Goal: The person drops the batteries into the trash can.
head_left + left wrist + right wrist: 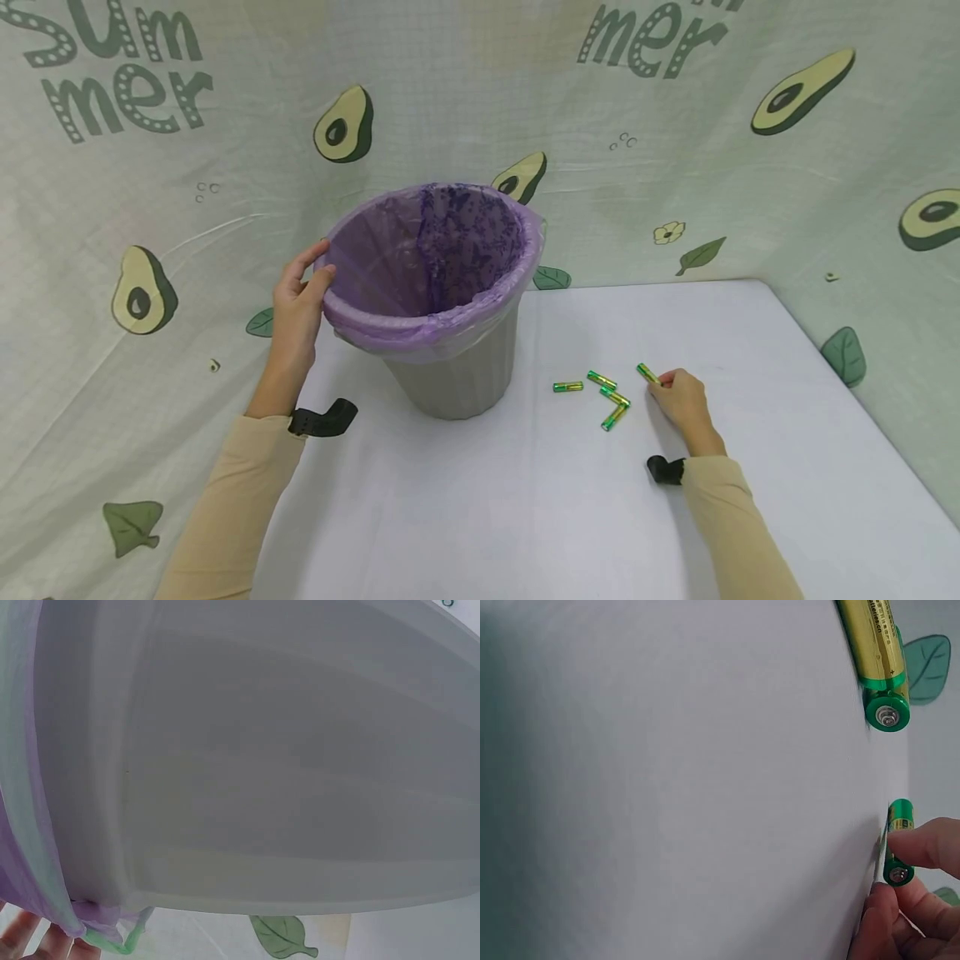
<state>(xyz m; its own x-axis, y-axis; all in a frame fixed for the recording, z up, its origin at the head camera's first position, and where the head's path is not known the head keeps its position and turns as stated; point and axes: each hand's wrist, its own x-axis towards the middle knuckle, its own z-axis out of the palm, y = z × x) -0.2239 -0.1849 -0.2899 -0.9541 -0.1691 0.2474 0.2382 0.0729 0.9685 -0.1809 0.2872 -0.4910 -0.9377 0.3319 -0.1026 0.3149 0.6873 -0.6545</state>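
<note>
A grey trash bin (459,385) stands on the table, its mouth lined with a purple bag (423,332) folded over the rim. My left hand (296,321) holds the bin's left rim, thumb and fingers on the bag; in the left wrist view its fingertips (52,943) show at the bag's edge. On the right, my right hand (686,402) pinches a green-and-gold battery (648,373) by its near end, low at the tabletop. The right wrist view shows the thumb (930,844) across this battery (901,812). Several matching batteries (567,387) lie between that hand and the bin.
The white table (465,508) extends to a rounded far right corner. Behind it and at the sides hangs a pale curtain (435,108) printed with avocados and leaves. Each wrist wears a black camera mount (324,418).
</note>
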